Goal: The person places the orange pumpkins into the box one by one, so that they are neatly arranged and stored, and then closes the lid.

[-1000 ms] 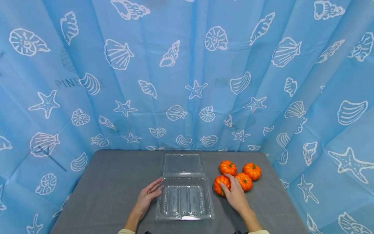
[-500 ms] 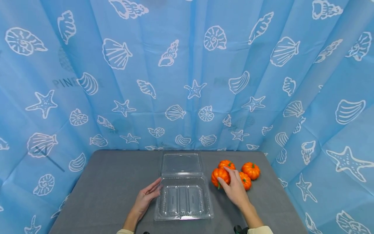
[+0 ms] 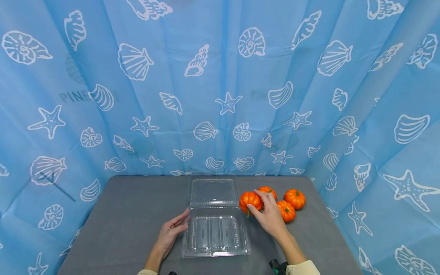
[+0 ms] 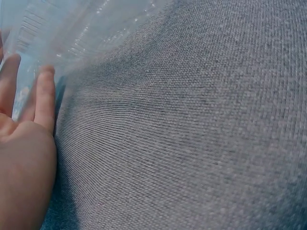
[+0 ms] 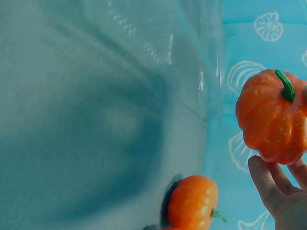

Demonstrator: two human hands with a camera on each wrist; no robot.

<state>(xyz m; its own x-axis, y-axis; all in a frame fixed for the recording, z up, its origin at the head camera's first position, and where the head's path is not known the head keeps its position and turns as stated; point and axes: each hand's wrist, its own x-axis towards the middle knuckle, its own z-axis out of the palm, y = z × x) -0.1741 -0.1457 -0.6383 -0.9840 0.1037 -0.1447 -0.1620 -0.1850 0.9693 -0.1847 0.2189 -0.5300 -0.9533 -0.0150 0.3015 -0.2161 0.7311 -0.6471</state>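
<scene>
A clear plastic clamshell container (image 3: 215, 233) lies with its lid (image 3: 214, 191) folded back behind it. At its left wall is my left hand (image 3: 170, 232), fingers fairly straight and touching the side; the left wrist view shows those fingers (image 4: 45, 96) against the clear plastic. My right hand (image 3: 270, 217) grips a small orange pumpkin (image 3: 249, 202) with a green stem, held above the table near the container's back right corner. In the right wrist view the held pumpkin (image 5: 268, 117) sits between fingertips and thumb, the thumb mostly out of frame.
Behind and beside the right hand, several more small pumpkins rest on the grey cloth-covered table (image 3: 144, 214): one at the back (image 3: 267, 190), one at the far right (image 3: 295, 198), one nearer (image 3: 286, 211). A blue shell-print curtain (image 3: 220, 95) hangs around the table.
My right hand has lifted the front-left pumpkin off the table and carried it left toward the container. The left hand has stayed at the container's left side.
</scene>
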